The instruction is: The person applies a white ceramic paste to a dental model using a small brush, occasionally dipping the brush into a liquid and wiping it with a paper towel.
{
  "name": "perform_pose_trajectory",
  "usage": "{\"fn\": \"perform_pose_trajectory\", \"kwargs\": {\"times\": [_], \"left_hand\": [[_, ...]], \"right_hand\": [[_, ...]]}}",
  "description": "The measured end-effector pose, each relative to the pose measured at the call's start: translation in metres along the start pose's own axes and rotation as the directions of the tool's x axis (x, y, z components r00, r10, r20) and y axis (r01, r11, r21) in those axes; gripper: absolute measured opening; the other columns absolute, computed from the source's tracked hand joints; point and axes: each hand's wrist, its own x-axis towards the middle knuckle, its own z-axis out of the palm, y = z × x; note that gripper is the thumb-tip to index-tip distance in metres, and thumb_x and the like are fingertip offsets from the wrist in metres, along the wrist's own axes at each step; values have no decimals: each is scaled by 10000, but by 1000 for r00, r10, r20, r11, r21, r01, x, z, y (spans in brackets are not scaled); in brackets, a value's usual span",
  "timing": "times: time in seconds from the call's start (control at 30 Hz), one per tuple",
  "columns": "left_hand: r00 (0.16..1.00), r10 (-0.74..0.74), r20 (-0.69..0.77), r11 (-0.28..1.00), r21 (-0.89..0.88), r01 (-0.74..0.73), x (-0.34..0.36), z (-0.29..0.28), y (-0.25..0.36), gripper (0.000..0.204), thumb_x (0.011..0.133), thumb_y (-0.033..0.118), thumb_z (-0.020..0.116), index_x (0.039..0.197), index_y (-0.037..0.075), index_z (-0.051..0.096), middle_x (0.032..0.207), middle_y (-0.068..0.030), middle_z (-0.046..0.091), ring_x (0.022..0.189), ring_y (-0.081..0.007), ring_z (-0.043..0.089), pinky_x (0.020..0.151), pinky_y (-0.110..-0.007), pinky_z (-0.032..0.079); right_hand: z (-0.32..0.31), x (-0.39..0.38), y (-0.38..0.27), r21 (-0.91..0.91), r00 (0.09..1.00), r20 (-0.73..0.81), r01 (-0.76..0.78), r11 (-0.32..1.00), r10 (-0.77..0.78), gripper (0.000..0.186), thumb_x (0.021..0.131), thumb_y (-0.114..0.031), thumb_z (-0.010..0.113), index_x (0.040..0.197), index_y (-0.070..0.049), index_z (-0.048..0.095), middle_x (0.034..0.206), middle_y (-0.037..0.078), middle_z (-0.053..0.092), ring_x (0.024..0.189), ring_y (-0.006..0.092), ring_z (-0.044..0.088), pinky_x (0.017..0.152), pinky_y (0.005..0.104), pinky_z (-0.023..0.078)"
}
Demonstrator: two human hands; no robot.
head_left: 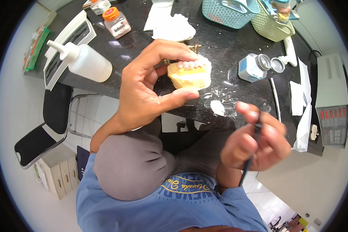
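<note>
My left hand [143,83] grips a yellow dental cast [191,77] with whitish teeth along its upper edge, thumb below and fingers above. Behind it, part of a brass-coloured metal piece [194,48] shows, mostly hidden. My right hand [259,141], smeared by motion, is closed around a thin black-handled tool [246,170] at the lower right; its working tip cannot be made out. Between the hands, a small mound of white material [217,108] lies on the black table [143,29], with white smears around it.
A white squeeze bottle [89,62] and an orange-capped jar [116,24] stand at left. An open small jar [253,67] is at right, near a thin white stick [275,98]. Crumpled tissue [174,28], a blue basket [230,15] and a green basket [272,27] lie farther back.
</note>
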Motion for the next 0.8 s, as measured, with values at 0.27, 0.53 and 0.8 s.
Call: {"fn": "perform_pose_trajectory", "kwargs": {"times": [0.27,0.53,0.8], "left_hand": [[999,18,-49,1000,10,-18,-7,-2,-3,476,705,14,783,1132,-36,578,1145,-126,546,1095,-200,554,936,-315,476],[1000,8,13,1000,-20,-8,0,3,-2,447,714,-25,769,1118,-16,577,1148,-115,552,1086,-185,567,930,-315,486],[1000,21,4,999,38,-21,-3,-4,1,430,723,0,779,1107,-12,586,1153,-110,551,1072,-178,582,928,-312,499]], "right_hand": [[-126,61,37,-579,944,-218,-330,745,248,359,962,-266,574,1102,62,605,984,201,682,969,308,664,830,355,538],[-169,46,57,-980,809,104,-14,196,578,369,867,-305,681,1117,-35,658,1147,228,634,1089,384,603,911,399,474],[-167,47,62,-965,865,-34,-159,209,500,225,908,-203,631,1028,-24,692,1037,190,687,941,291,681,783,336,512]]}}
